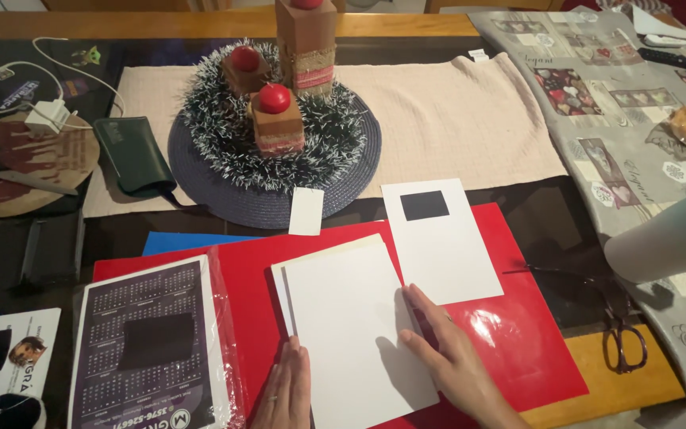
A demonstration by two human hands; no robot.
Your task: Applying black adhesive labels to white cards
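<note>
Nearest the camera, the left hand (286, 391) lies flat, fingers together, on the lower left edge of a stack of white card sheets (355, 326), while the right hand (448, 353) rests open with its fingertips spread against the stack's right edge; neither hand grips anything, both only press or steady. The stack sits slightly askew on a glossy red sheet (510, 334) at the near middle of the table (597, 389), with a cream sheet peeping out behind its top edge. The cards look thin, light and fairly stiff, with smooth faces that would likely slide over the shiny red surface; a pinch at a free corner or along the long edge seems the safest hold, since the sheets could crease if bent. Just beside the stack, up and to the right, lies another white card bearing a black rectangle (442, 238). To the left a dark printed calendar sheet (148, 342) lies in a clear plastic sleeve. Scissors (617, 326) with dark handles rest to the right, and a round woven mat with tinsel and block decorations (275, 131) stands farther back.
</note>
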